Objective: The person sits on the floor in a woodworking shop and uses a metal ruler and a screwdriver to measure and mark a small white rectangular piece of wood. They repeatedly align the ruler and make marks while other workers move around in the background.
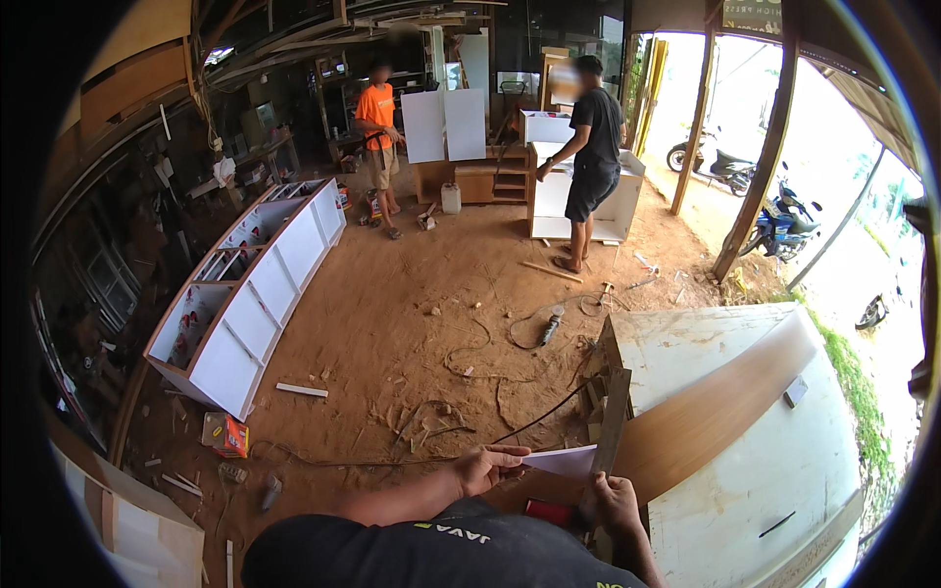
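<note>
My left hand [485,465] pinches the left end of a narrow white strip [564,461] in front of my dark shirt. My right hand [616,505] is closed at the lower end of a grey-brown wooden board [613,412], where the white strip's right end meets it. Beneath and beside them, a long wood-grain panel [711,397] lies across a pale worktable [745,490]. A red object [547,510] shows partly below the strip. A small grey block [795,391] rests by the panel.
Two people [377,147] [593,157] stand behind, among cabinets. A long white cabinet frame [245,328] lies left, near a colourful box [225,434]. Cables, a power tool [552,323] and offcuts litter the dirt floor [372,294]. Posts [745,225] and motorbikes [779,225] are right.
</note>
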`<action>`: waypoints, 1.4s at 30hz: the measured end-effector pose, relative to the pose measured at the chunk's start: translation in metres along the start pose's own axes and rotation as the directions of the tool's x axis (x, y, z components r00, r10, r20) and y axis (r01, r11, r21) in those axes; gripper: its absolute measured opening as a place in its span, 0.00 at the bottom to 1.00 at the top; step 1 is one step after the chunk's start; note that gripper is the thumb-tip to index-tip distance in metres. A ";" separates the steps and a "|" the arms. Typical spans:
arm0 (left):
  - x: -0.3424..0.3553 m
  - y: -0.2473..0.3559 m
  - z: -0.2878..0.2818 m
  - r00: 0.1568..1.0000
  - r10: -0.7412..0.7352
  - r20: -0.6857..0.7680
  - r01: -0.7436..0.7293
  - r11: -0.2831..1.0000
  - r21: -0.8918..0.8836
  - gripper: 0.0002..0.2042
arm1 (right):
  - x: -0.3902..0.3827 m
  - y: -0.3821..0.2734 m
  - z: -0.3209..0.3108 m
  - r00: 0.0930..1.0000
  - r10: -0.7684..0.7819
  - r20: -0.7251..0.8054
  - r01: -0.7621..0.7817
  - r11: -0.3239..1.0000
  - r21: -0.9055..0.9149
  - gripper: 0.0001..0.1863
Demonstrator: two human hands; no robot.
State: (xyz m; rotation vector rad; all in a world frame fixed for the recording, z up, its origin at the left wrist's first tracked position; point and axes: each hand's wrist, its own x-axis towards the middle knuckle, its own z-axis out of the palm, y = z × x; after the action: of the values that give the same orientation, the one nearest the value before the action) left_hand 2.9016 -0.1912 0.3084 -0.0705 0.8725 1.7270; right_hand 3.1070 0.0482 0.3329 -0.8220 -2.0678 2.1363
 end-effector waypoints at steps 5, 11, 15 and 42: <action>0.019 0.006 -0.001 0.992 -0.120 0.047 0.122 0.991 -0.047 0.14 | 0.015 -0.005 0.001 0.990 -0.029 -0.141 0.030 1.000 0.008 0.21; 0.057 0.045 -0.021 0.968 -0.189 0.166 0.181 0.981 0.065 0.16 | 0.038 -0.032 0.026 0.974 -0.088 -0.210 0.147 0.948 0.284 0.22; 0.078 0.077 -0.036 0.870 -0.320 0.374 0.283 0.947 0.152 0.23 | 0.056 -0.052 0.027 0.983 0.095 -0.157 -0.054 0.967 0.248 0.18; 0.114 0.099 0.092 0.766 -0.509 0.393 -0.378 0.138 0.916 0.28 | 0.053 -0.047 0.019 0.975 0.082 -0.208 -0.035 0.975 0.220 0.24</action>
State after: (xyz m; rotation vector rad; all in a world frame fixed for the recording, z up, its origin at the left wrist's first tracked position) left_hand 2.8114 -0.0539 0.3720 1.3693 1.2667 0.5528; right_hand 3.0388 0.0567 0.3592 -1.0437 -1.6932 2.1413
